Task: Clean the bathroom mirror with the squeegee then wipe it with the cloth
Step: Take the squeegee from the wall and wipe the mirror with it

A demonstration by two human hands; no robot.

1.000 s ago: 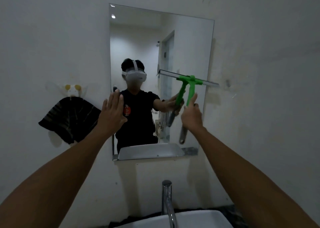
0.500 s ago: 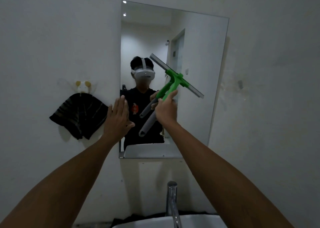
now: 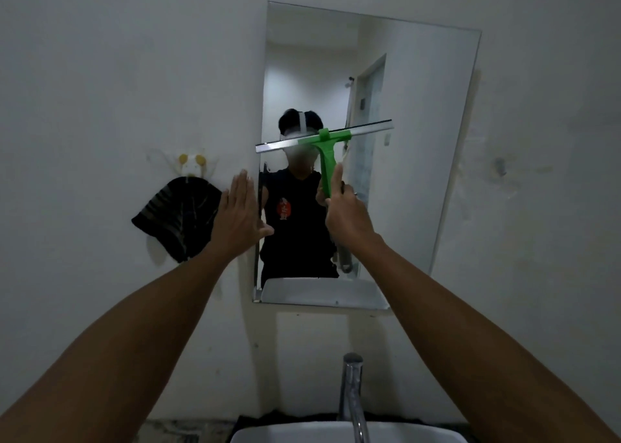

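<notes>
Head view, near to far: a chrome faucet (image 3: 351, 399) rises over the white sink (image 3: 302, 434) at the bottom edge. 2 bare forearms reach up from the lower corners. The left hand (image 3: 239, 219) is released, fingers straight and together, palm flat toward the wall at the mirror's left edge; whether it touches the wall cannot be told. The right hand (image 3: 347, 217) is clenched around the green handle of the squeegee (image 3: 327, 146), whose metal blade lies nearly level, right end slightly higher, across the middle of the mirror (image 3: 420, 140), left end at the mirror's left edge. A dark striped cloth (image 3: 176, 219) hangs from a wall hook (image 3: 192, 165) left of the mirror.
</notes>
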